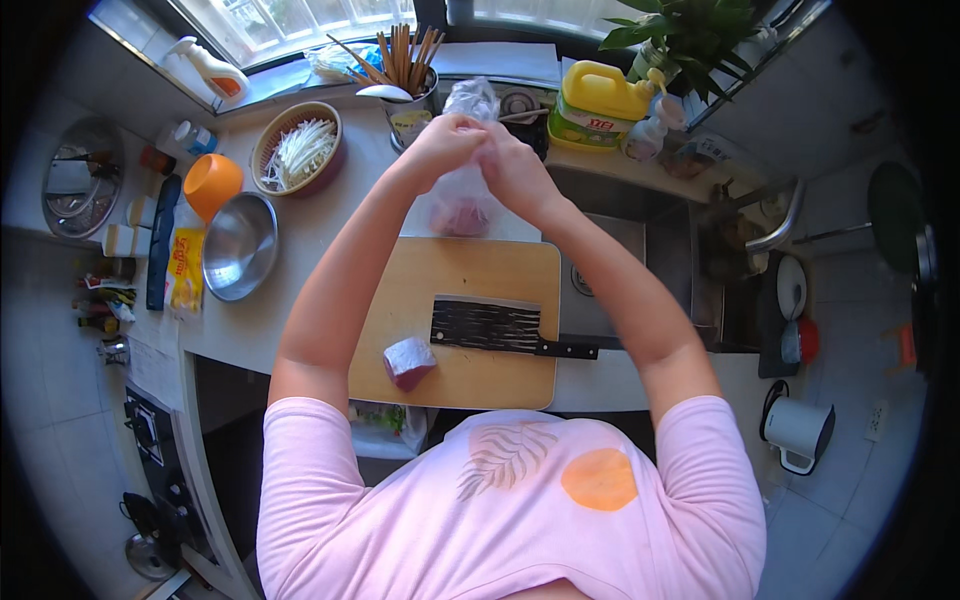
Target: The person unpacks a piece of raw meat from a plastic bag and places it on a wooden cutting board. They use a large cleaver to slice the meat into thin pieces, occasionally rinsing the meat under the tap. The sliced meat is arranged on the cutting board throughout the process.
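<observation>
In a tiled kitchen under bright windows [290, 30], you stand at a pale counter [312, 240], a wooden board [500, 270] before you bearing a cleaver [485, 323] and a reddish block [409, 367], with a steel sink [650, 220] at 2 o'clock. At 12 o'clock, just beyond the board, your left hand [450, 148] and right hand [518, 168] are together, clamped on the neck of a clear plastic bag [458, 188] with reddish meat [460, 217] inside. A basket [337, 160] of thin white stalks [303, 155] sits at 10 o'clock, near a steel bowl [240, 250], with a pot [428, 100] of chopsticks [402, 62] at 11 and a yellow jug [600, 100] at 1.
</observation>
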Tool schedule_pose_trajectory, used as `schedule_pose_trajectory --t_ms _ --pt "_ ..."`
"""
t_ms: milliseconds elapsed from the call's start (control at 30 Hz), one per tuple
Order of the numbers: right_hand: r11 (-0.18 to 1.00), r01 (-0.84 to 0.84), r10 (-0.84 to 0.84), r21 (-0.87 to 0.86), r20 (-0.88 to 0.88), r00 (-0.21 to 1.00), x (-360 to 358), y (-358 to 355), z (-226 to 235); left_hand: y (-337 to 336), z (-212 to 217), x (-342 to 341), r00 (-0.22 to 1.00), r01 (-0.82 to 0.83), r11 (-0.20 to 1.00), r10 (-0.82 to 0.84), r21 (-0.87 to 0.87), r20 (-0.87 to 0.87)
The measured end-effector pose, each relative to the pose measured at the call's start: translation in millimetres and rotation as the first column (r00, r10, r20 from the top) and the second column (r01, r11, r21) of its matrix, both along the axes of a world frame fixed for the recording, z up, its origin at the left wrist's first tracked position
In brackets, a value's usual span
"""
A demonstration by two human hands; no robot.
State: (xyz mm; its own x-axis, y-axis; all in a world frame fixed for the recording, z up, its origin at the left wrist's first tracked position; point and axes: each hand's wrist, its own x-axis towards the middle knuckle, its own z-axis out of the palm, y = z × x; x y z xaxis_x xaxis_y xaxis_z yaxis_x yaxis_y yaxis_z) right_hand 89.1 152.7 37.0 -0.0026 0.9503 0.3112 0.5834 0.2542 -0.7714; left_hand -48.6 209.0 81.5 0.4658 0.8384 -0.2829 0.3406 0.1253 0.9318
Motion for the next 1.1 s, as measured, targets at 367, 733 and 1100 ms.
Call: schedule_pose_trajectory --t_ms 367,733,1100 --pt "0.646 0.014 -0.482 -0.763 -0.393 0.783 11 0 -25 -1 -138 -11 0.736 0.507 0.776 -0.163 0.375 -0.657" --pt "0.734 -0.052 0.51 -0.677 0.5 0.7 37 -234 -66 -129 -52 -131 0.948 0.225 0.847 -0.076 0.481 -0.309" --pt "0.915 -0.233 0.335 -0.329 0.299 0.893 18 -227 -104 -251 -154 -171 0.921 -0.115 0.988 0.144 0.099 -0.362"
